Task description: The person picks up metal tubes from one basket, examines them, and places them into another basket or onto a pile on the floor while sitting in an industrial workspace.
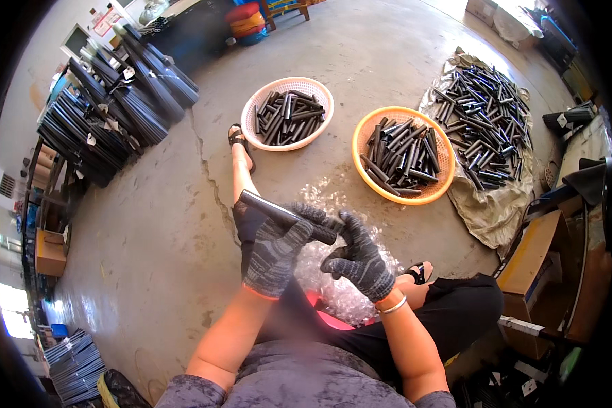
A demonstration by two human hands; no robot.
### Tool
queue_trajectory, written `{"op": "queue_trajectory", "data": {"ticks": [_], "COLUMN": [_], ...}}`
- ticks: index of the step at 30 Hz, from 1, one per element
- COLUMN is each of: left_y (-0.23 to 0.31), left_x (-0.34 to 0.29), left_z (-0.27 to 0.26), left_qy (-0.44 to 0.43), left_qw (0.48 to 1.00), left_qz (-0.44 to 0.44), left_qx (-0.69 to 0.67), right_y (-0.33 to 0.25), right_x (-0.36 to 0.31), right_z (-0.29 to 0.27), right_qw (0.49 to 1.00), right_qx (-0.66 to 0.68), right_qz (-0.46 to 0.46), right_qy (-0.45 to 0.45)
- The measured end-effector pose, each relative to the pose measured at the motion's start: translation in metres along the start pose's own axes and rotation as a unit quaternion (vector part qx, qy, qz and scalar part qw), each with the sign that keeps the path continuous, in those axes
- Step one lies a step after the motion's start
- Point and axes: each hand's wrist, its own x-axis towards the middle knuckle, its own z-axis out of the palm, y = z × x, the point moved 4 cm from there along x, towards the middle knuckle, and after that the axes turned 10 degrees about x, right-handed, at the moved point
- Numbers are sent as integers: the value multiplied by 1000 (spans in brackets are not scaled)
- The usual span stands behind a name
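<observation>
My left hand [275, 251], in a grey knitted glove, is wrapped round a short black tube [270, 209]. The tube slants from upper left down to the right across my lap. Just off its lower right end is my right hand [362, 265], gloved alike, with its fingers apart and curved and nothing seen in them. Below both hands lies a heap of small clear plastic pieces [340, 285], partly in a red basin [333, 321] between my legs. More pieces are scattered on the floor in front.
Ahead stand a pink basket [287, 147] and an orange basket [449, 163], both holding black tubes. To the right, many tubes [486, 122] lie on a beige cloth [496, 221]. An open cardboard box [530, 265] is near my right knee. Bundled long tubes [109, 115] lean at far left.
</observation>
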Motion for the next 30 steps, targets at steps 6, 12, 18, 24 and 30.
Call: {"op": "queue_trajectory", "data": {"ticks": [6, 12, 18, 24, 30], "left_y": [-14, -64, -145, -177, -174], "left_x": [8, 5, -29, -36, 2], "left_z": [-10, -26, -46, -54, -68], "left_qy": [17, 66, 90, 67, 78], "left_qw": [993, 955, 906, 878, 909], "left_qz": [-17, -168, -298, -362, -375], "left_qx": [-114, -237, -287, -305, -167], "right_y": [10, 33, 53, 28, 13], "right_x": [-5, -14, -16, -3, -5], "right_z": [-22, -45, -60, -55, -50], "right_qw": [988, 651, 676, 646, 679], "right_qx": [-118, -747, -715, -747, -729], "right_qz": [84, 135, 176, 155, 70], "right_qy": [51, -7, -36, -19, 39]}}
